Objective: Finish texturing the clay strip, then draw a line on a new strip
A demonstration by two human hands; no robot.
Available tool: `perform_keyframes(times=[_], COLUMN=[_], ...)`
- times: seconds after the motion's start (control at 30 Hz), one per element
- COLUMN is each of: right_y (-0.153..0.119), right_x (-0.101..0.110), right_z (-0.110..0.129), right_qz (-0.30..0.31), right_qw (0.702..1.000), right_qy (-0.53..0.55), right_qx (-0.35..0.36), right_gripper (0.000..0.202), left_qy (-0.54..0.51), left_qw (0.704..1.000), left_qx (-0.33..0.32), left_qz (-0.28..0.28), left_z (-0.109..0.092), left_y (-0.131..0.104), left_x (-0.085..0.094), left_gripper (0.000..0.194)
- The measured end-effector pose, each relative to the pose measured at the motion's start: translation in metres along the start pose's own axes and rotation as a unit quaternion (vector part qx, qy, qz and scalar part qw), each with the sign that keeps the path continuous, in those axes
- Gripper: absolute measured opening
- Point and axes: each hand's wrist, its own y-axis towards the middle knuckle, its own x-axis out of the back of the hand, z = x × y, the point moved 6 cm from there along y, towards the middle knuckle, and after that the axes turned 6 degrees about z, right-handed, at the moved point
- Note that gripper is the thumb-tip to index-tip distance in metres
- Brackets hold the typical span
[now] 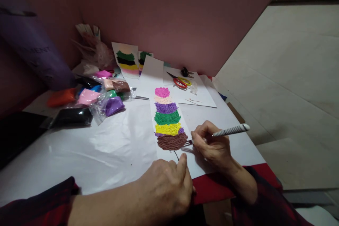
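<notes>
On a narrow white card (171,155), textured bands of clay (167,117) run from pink at the far end through peach, purple, green and yellow to brown. My right hand (213,144) grips a small fork (231,130) with a patterned grey-and-white handle. The fork's tines touch the right edge of the brown clay (172,142). Curled at the card's near edge, my left hand (169,183) has its thumb on the card; its other fingers are partly hidden. A thin dark line shows on the card by that thumb.
Bagged clay packets (87,97) lie to the left. Scissors (180,82) rest on a white sheet (206,100) at the back. Another striped clay card (125,60) leans near the pink wall. A large purple container (39,39) stands far left.
</notes>
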Motion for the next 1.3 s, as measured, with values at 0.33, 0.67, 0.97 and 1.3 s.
perform_keyframes(times=[0.33, 0.67, 0.97, 1.3], right_y=[-0.001, -0.001, 0.004, 0.008], right_x=[-0.015, -0.01, -0.001, 0.009], right_z=[0.001, 0.0, 0.001, 0.004], right_qz=[0.057, 0.027, 0.004, -0.004], right_qw=[0.998, 0.999, 0.999, 0.993], right_qy=[0.035, -0.01, -0.052, -0.117], right_qx=[0.004, 0.015, 0.009, 0.024], right_gripper=[0.025, 0.028, 0.027, 0.028], left_qy=[-0.002, 0.018, 0.067, 0.062], left_qw=[1.0, 1.0, 0.998, 0.998], left_qx=[-0.005, 0.005, -0.006, 0.009], left_qz=[0.009, -0.002, 0.017, 0.032], left_z=[0.001, -0.001, -0.002, -0.001], left_y=[-0.001, -0.001, 0.0, 0.001], left_x=[0.002, 0.002, 0.013, 0.015], left_gripper=[0.027, 0.026, 0.029, 0.03])
